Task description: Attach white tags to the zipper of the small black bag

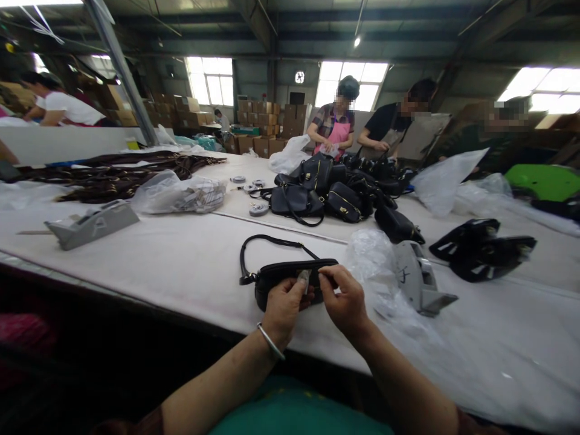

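On the white, cloth-covered bench [181, 260], near its front edge, lies a small black handbag [281, 275], oblong and smooth, with a thin looped strap. Against the bag's front face, the left hand [283, 305] is curled closed, pinching a small pale tag [304, 279]. Just beside it, the right hand [347, 299], fingers bent, pinches the bag's top edge.

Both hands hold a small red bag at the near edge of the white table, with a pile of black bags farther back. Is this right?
Not quite. The head view shows the small bag is black, not red. The rest holds: the left hand and the right hand hold it at the near edge of the white table, with the pile of black bags farther back.
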`<state>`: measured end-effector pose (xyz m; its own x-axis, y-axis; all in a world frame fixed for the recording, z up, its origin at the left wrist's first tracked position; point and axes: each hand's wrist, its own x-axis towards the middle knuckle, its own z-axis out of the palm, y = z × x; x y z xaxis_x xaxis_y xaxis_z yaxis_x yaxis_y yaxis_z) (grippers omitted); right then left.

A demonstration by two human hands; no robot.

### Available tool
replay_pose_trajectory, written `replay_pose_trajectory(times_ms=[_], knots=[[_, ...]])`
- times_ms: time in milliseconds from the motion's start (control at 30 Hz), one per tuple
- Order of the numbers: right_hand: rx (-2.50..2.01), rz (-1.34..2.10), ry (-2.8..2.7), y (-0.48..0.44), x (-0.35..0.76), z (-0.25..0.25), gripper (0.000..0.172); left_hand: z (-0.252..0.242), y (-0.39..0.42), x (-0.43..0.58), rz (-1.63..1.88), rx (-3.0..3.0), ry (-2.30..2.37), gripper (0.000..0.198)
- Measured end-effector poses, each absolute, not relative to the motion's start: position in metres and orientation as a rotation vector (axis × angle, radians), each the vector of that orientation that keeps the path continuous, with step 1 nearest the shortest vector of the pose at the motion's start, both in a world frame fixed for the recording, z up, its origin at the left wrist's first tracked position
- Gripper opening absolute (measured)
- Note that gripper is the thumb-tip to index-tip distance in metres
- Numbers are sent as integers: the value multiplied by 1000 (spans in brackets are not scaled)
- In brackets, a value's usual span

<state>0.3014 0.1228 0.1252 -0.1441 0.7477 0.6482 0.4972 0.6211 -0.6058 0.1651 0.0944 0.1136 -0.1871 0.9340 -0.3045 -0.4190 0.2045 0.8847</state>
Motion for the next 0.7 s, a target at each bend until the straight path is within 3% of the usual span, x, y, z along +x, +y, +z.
replay_pose_trajectory(times_ms=[233, 533, 700], knots=[[-1121, 571, -1759, 111, 300, 102, 12, 107, 89, 167, 1331, 739, 1210, 43], [-1020, 423, -1765, 107, 315, 111, 19, 111, 116, 128, 1327, 748, 1299, 53], [-1181, 238, -1660, 119, 382, 118, 17, 109, 120, 125, 1300, 654, 1337, 54]])
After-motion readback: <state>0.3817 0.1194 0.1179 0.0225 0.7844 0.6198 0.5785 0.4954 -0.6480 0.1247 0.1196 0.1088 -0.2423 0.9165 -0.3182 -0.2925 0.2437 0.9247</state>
